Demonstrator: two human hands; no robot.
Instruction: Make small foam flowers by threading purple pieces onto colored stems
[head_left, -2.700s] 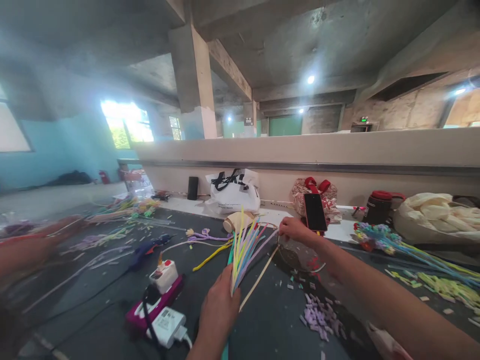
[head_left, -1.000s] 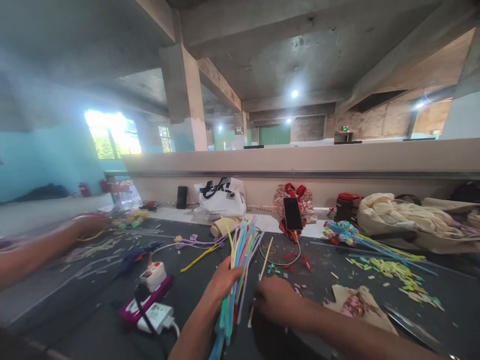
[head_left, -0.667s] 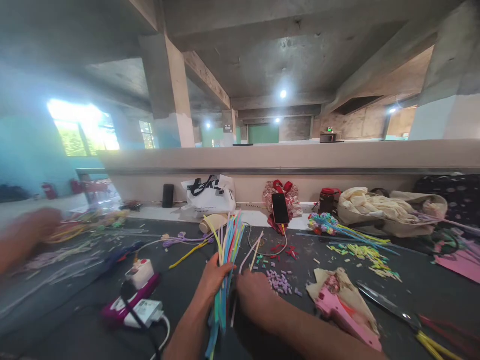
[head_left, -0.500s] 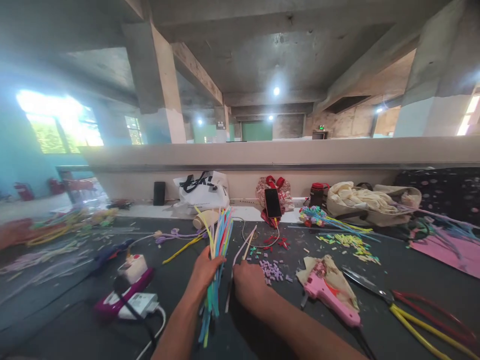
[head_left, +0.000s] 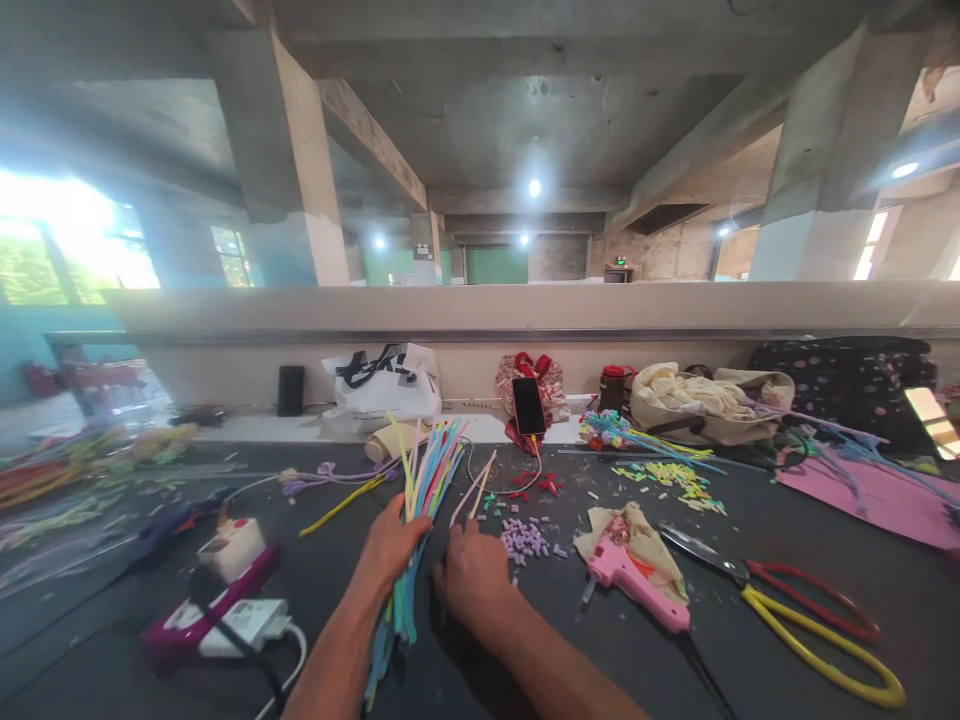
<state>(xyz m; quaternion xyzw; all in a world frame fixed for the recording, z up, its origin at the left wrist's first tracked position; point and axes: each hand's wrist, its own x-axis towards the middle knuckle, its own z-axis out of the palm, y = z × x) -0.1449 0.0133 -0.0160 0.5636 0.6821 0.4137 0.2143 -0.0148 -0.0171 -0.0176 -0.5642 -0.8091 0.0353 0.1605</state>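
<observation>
Sticks: coloured bundle, table centre, fanned toward 12 o'clock, clasped in my left hand. Right hand at 3 o'clock, fingers curled narrow, pinching one pale stick. Best drawn out straight with the bundle gripped firm. Purple bits, pink glue gun, scissors lie further toward 3 o'clock.

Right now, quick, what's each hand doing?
Left hand: closed around the bundle of colored pipe cleaners.
Right hand: pinching one pale pipe cleaner beside the bundle.
</observation>
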